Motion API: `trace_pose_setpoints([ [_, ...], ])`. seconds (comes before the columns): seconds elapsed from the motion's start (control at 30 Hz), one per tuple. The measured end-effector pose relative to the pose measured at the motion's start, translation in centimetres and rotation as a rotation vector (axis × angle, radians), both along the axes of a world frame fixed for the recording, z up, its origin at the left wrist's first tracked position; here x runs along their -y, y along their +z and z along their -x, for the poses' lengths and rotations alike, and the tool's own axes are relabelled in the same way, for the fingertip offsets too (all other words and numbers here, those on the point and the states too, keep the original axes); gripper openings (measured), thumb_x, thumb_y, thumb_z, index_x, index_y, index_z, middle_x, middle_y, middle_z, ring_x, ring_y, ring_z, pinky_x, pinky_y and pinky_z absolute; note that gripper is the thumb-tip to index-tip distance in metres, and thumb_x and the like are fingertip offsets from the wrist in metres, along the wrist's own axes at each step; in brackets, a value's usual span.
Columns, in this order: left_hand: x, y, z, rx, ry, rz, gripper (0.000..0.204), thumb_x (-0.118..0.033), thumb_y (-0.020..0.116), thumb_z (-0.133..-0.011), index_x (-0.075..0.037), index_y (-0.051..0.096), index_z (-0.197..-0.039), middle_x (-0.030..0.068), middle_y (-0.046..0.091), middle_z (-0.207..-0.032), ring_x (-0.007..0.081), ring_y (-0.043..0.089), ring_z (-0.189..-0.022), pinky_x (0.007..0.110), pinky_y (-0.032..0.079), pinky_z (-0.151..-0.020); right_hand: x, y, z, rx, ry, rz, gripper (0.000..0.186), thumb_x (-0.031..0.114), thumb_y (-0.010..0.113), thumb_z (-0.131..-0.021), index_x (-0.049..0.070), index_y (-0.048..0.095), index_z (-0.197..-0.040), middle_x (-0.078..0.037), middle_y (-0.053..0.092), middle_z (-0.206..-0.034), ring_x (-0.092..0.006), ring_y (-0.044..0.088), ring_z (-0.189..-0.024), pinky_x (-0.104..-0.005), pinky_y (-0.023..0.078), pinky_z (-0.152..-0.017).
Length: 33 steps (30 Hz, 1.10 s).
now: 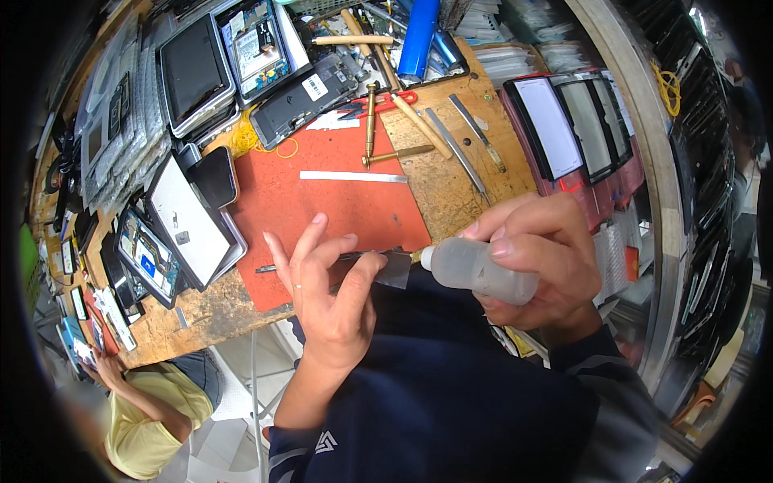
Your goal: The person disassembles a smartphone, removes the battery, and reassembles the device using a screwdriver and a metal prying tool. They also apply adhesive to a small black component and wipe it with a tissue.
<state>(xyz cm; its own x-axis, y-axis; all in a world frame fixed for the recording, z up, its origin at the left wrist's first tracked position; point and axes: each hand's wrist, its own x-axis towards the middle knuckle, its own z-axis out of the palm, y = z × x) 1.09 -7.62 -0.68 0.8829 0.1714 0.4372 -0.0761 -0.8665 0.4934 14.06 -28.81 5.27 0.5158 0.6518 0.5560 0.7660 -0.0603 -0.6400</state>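
My right hand [564,249] is wrapped round a translucent white squeeze bottle [483,272], tipped on its side with its narrow nozzle [417,256] pointing left. Just beyond the nozzle tip is a small clear film [394,272], at the edge of a thin dark panel mostly hidden by my left hand. My left hand [332,310] seems to pinch this piece between thumb and fingers, while its other fingers stretch outward. Below both hands lies an orange-red mat [346,213] on the wooden bench, with a white metal strip [353,176] across it.
Brass-headed tools [370,121], red-handled pliers [386,100] and tweezers [459,153] lie beyond the mat. Opened tablets [259,50] and wrapped screens [133,137] are stacked at left. Framed panels [547,129] stand at right. A person in a yellow shirt [153,419] works at lower left.
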Motion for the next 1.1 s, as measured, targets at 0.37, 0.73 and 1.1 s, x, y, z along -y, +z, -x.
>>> trace_pose_setpoints([
  [0.37, 0.1, 0.1, 0.1, -0.002, 0.000, 0.014, 0.021, 0.001, 0.078, -0.082, -0.012, 0.081, -0.097, 0.0098, 0.066, -0.115, 0.0398, 0.061, -0.135, 0.078, 0.025, -0.125, 0.2, -0.5, 0.9, -0.092, -0.007, -0.145, 0.048, 0.010, 0.093, -0.081, 0.004, 0.072, -0.124, -0.012, 0.064, -0.110, -0.0259, 0.074, -0.093, -0.0347, 0.062, -0.076],
  [0.73, 0.1, 0.3, 0.2, -0.007, 0.002, 0.004, 0.021, 0.003, 0.077, -0.081, -0.011, 0.081, -0.096, 0.0097, 0.066, -0.112, 0.0405, 0.061, -0.135, 0.078, 0.024, -0.125, 0.1, 0.1, 1.0, -0.017, -0.023, 0.015, 0.046, 0.007, 0.090, -0.087, 0.007, 0.061, -0.124, -0.013, 0.057, -0.105, -0.0279, 0.075, -0.089, -0.0360, 0.065, -0.072],
  [1.1, 0.0, 0.3, 0.2, -0.014, -0.011, 0.007, 0.020, 0.003, 0.079, -0.082, -0.011, 0.080, -0.097, 0.0096, 0.065, -0.113, 0.0403, 0.061, -0.136, 0.079, 0.024, -0.125, -0.3, -0.5, 1.1, -0.086, -0.023, -0.144, 0.049, 0.006, 0.094, -0.079, 0.003, 0.073, -0.123, -0.013, 0.066, -0.109, -0.0255, 0.074, -0.093, -0.0355, 0.063, -0.075],
])
